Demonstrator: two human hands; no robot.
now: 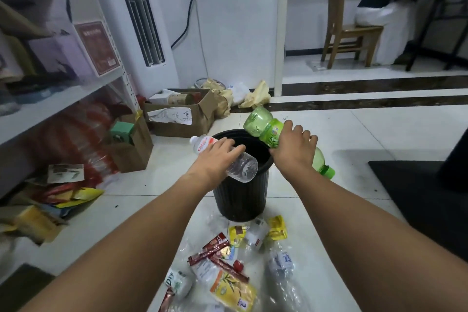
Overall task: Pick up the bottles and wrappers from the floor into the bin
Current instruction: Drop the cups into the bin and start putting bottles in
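Single head-worn wide-angle view; faces forward and down, close above bin (240,197); room beyond at top.

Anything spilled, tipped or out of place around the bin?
The black ribbed plastic bin stands upright; no liquid shows. Before it, red and yellow wrappers and crumpled clear plastic litter the floor. The left hand holds a clear plastic bottle, right hand a green plastic bottle, both at the rim.

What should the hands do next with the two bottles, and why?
Probably let go of both. The left hand holds the clear bottle and the right hand the green bottle above the open black bin, so they should drop in.
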